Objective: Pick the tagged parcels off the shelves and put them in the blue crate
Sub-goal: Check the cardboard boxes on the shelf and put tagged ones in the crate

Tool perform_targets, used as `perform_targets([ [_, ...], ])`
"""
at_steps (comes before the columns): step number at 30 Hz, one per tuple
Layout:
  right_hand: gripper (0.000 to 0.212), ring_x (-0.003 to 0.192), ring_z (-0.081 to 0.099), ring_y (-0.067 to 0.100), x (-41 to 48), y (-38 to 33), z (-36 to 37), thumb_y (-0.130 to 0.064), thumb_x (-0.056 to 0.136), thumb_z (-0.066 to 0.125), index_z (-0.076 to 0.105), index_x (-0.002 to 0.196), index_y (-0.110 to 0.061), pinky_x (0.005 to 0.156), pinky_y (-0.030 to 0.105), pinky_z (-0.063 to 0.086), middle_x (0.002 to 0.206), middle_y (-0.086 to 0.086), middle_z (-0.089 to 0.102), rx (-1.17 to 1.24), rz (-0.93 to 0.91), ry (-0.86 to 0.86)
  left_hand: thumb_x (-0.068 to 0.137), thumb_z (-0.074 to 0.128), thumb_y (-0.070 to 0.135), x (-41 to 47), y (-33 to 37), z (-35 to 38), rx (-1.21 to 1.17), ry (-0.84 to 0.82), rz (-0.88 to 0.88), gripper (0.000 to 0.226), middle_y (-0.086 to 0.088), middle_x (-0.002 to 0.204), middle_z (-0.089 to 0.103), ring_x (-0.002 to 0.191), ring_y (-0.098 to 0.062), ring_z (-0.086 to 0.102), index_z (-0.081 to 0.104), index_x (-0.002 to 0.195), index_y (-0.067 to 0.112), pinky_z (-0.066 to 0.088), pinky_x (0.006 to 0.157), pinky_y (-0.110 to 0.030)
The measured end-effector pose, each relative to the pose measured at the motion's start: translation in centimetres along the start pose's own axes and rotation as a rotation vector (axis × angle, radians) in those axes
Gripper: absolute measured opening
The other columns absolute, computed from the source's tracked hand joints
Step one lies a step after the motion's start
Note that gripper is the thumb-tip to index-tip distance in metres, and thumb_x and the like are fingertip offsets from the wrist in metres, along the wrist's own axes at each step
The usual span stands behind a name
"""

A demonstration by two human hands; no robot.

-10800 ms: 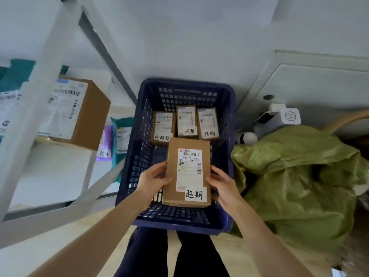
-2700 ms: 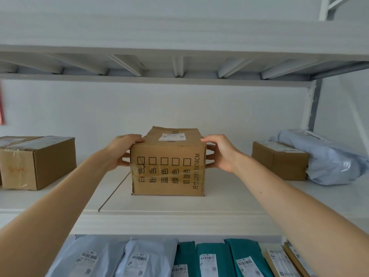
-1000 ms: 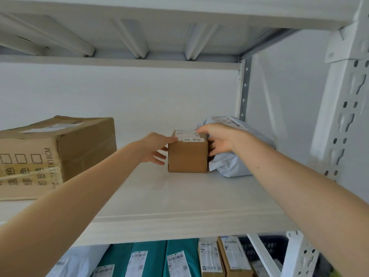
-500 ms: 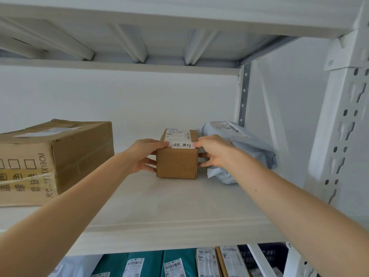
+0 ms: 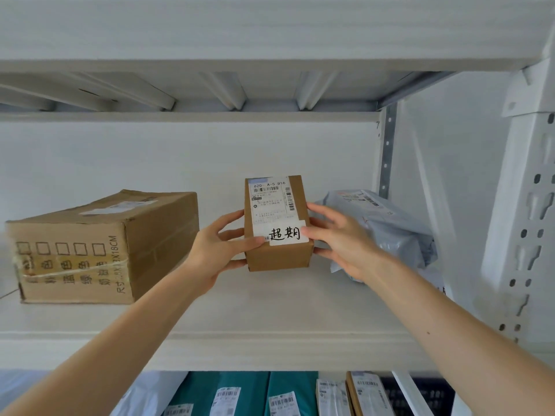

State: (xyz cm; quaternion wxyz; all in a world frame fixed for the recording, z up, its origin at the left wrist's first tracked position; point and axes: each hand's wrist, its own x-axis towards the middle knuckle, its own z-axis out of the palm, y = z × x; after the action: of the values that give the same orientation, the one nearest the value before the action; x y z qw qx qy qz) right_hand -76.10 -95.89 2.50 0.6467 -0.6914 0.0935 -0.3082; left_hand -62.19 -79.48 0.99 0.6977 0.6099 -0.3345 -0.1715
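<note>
A small brown cardboard parcel (image 5: 277, 256) with a shipping label and a white handwritten tag is tilted up, its top face turned toward me, above the white shelf board (image 5: 240, 310). My left hand (image 5: 219, 253) grips its left side, thumb on the top face near the tag. My right hand (image 5: 339, 238) holds its right side with fingers curled round the edge. A dark blue crate (image 5: 432, 394) shows only as a sliver at the bottom right, below the shelf.
A large taped cardboard box (image 5: 99, 250) stands on the shelf to the left. A grey poly mailer (image 5: 387, 226) lies right of the parcel against the upright post (image 5: 522, 205). Teal and grey mailers (image 5: 255, 394) and thin boxes stand on the lower shelf.
The small parcel has been pulled forward and tipped up so its label and tag face me. Both hands moved nearer with it, away from the grey mailer.
</note>
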Motion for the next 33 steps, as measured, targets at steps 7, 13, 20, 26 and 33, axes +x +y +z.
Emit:
perform_targets([
  [7,0.05,0.113,0.062,0.026,-3.5,0.5,1.5,0.001,0.085,0.065,0.057,0.118,-0.035,0.095,0.044,0.049,0.125,0.002,0.062,-0.001,-0.078,0.003,0.067,0.083,0.015,-4.0,0.3,-0.8,0.032,0.017,0.101,0.072,-0.001,0.112,0.069,0.099,-0.017,0.068,0.054,0.132,0.03,0.058,0.068,-0.03],
  [13,0.051,0.112,0.063,0.023,-7.8,0.3,3.2,0.003,0.085,0.064,0.057,0.124,-0.029,0.084,0.036,0.05,0.123,0.002,0.064,0.024,-0.11,0.074,0.069,0.08,0.018,-7.1,0.6,-1.8,0.046,-0.029,0.132,0.068,0.0,0.115,0.067,0.108,-0.019,0.063,0.054,0.13,0.032,0.059,0.079,-0.038],
  [20,0.049,0.11,0.064,0.017,-13.4,-1.4,4.4,0.001,0.086,0.064,0.058,0.118,-0.035,0.088,0.035,0.055,0.121,-0.003,0.066,-0.038,-0.149,0.121,0.066,0.079,0.02,-10.7,1.3,-2.3,0.014,-0.118,0.171,0.071,-0.002,0.12,0.066,0.099,-0.016,0.067,0.054,0.131,0.034,0.058,0.082,-0.042],
  [26,0.055,0.113,0.063,0.016,-19.4,-2.6,2.8,-0.002,0.085,0.066,0.055,0.131,-0.031,0.096,0.044,0.051,0.125,-0.004,0.064,-0.109,-0.149,0.263,0.065,0.078,0.022,-13.8,1.5,0.5,-0.017,-0.251,0.184,0.074,0.001,0.119,0.066,0.094,-0.012,0.069,0.051,0.133,0.034,0.06,0.073,-0.031],
  [33,0.056,0.111,0.064,0.017,-27.3,-3.7,-1.9,0.0,0.084,0.066,0.055,0.13,-0.03,0.089,0.041,0.055,0.124,-0.006,0.065,-0.176,-0.119,0.456,0.062,0.078,0.024,-17.5,0.6,7.6,-0.088,-0.438,0.152,0.073,0.006,0.116,0.066,0.092,-0.007,0.069,0.053,0.129,0.037,0.058,0.067,-0.023],
])
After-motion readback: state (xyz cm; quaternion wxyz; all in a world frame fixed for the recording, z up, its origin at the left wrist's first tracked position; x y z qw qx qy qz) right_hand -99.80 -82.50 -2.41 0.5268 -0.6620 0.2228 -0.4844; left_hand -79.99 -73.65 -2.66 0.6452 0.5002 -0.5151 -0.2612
